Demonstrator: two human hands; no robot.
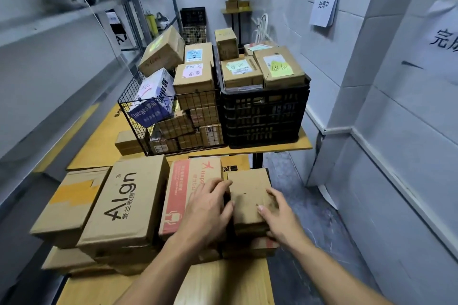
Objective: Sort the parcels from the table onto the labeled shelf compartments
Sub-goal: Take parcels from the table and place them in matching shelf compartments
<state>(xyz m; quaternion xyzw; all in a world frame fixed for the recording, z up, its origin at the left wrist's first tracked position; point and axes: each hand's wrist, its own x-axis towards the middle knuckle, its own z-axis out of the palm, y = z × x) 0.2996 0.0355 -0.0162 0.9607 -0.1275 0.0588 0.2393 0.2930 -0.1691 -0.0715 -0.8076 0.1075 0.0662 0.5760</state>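
Observation:
A small plain cardboard parcel (249,193) lies on top of the near stack, at its right end. My left hand (208,208) presses against its left side, partly resting on the red-and-brown box (181,186) beside it. My right hand (277,215) grips the parcel's near right corner, thumb on top. To the left lie the "Align" box (124,203) and a box with yellow tape (71,203). All sit on the wooden table (223,282).
A wire basket (138,116) and a black crate (262,119), both full of labeled parcels, stand on the farther table. Grey metal shelves (62,20) run along the left wall. Paper signs (324,7) hang on the right wall. A narrow floor strip runs on the right.

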